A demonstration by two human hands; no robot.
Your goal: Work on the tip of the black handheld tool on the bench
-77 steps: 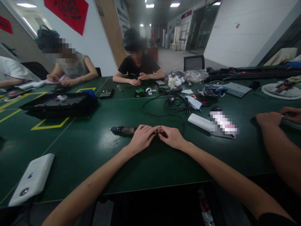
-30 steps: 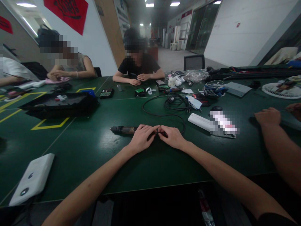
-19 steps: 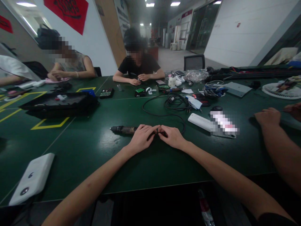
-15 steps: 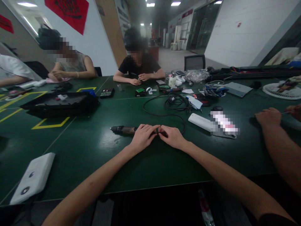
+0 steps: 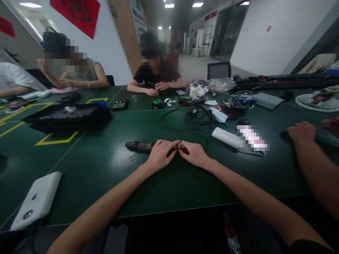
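Observation:
An electric screwdriver (image 5: pixel 140 146) lies sideways on the green table, its tip pointing left. My left hand (image 5: pixel 162 153) is closed round the rear part of it, hiding most of that end. Close beside it, my right hand (image 5: pixel 193 153) pinches what looks like the end of a black cable (image 5: pixel 185 129), which curves out from behind that hand to a coil. The fingertips of both hands nearly meet at the tool's rear; the small joint between them is mostly covered.
A white power bank-like block (image 5: pixel 225 137) and a phone (image 5: pixel 253 138) lie to the right. A co-worker's hand (image 5: pixel 302 132) rests farther right. At left are a black tray (image 5: pixel 66 118) and a white device (image 5: pixel 37 201). Two people sit opposite; circuit boards (image 5: pixel 158 101) lie there.
My hands and the electric screwdriver stay nearly still. At the far left, a seated person has raised a hand toward the head.

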